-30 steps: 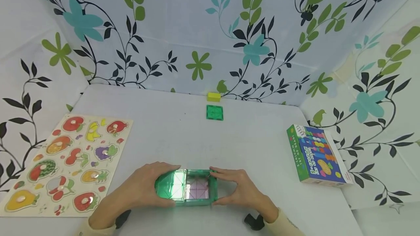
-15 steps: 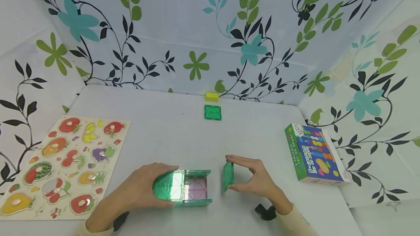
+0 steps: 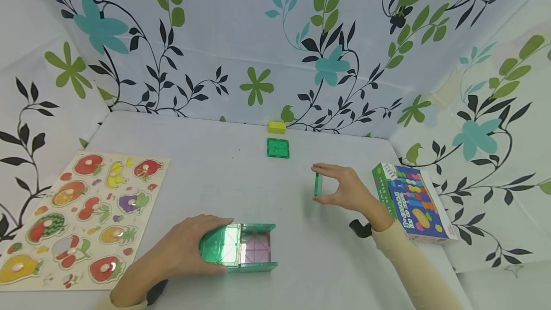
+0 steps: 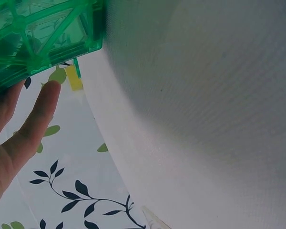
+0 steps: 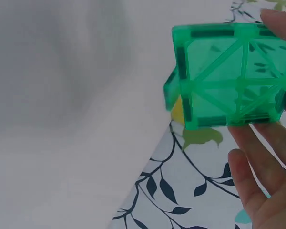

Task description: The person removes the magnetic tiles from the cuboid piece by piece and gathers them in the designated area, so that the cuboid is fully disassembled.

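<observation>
In the head view, the right hand pinches one square green magnetic tile on edge by two opposite rims, apart from the desk's box-like green-and-pink tile structure, whose rounded end the left hand grips with thumb and fingers on opposite sides. On the desk also lie one flat green tile, one yellow block just behind it, one fruit knob puzzle and one bead game box. The left wrist view shows only part of the structure's green wall, fingers at its lower edge. The right wrist view shows the pinched tile's ribbed, see-through face; it looks light, stiff, rather smooth and unlikely to break with gentle handling, best taken by the thick rims, as the person does.
</observation>
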Demonstrator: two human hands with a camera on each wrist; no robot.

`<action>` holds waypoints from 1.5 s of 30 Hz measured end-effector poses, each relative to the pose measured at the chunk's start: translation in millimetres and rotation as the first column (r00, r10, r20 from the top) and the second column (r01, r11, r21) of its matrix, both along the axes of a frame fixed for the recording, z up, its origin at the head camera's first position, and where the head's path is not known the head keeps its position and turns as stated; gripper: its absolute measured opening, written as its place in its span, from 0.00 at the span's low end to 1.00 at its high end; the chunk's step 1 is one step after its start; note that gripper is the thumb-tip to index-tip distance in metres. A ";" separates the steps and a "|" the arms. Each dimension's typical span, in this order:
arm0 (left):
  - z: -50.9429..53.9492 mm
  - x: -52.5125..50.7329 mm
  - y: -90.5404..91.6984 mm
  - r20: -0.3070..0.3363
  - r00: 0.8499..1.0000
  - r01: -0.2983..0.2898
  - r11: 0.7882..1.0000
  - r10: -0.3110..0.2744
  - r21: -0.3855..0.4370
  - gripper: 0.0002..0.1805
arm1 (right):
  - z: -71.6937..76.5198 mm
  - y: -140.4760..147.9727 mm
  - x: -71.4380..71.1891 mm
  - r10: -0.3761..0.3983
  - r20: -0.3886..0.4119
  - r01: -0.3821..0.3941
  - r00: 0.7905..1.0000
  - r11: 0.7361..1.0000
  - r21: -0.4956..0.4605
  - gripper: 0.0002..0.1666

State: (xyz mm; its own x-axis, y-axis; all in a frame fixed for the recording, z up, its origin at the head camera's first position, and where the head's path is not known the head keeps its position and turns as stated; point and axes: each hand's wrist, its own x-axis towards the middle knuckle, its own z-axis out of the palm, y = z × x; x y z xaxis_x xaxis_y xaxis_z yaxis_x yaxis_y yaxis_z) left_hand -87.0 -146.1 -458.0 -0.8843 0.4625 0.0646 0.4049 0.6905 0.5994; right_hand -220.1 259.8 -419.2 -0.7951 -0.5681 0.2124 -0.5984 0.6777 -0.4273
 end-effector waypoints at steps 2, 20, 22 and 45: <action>0.7 0.2 -0.6 0.008 1.000 -0.008 1.000 0.008 -0.005 0.47 | 2.4 -4.5 -18.5 -0.015 0.004 0.015 1.000 0.996 0.088 0.44; -4.1 3.4 -2.1 0.011 0.999 -0.043 0.999 0.043 -0.011 0.46 | -32.7 -31.9 -121.0 -0.153 0.089 0.088 0.984 0.857 0.508 0.47; -3.9 3.9 -1.9 0.003 0.999 -0.045 0.999 0.045 -0.013 0.46 | -36.5 -33.2 -126.4 -0.171 0.098 0.095 0.980 0.846 0.524 0.47; -5.2 2.2 2.3 -0.014 1.000 -0.028 1.000 0.028 0.014 0.46 | -53.0 -24.0 -160.6 -0.254 0.347 0.060 0.903 0.873 0.483 0.44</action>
State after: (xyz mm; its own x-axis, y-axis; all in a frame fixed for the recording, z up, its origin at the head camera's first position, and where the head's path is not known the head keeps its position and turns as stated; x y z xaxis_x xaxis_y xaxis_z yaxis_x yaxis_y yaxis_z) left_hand -84.8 -143.8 -463.3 -0.8958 0.4364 0.0839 0.3942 0.6932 0.6035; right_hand -380.7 235.9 -472.3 -0.8424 -0.3824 -0.3795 -0.3175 0.9215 -0.2237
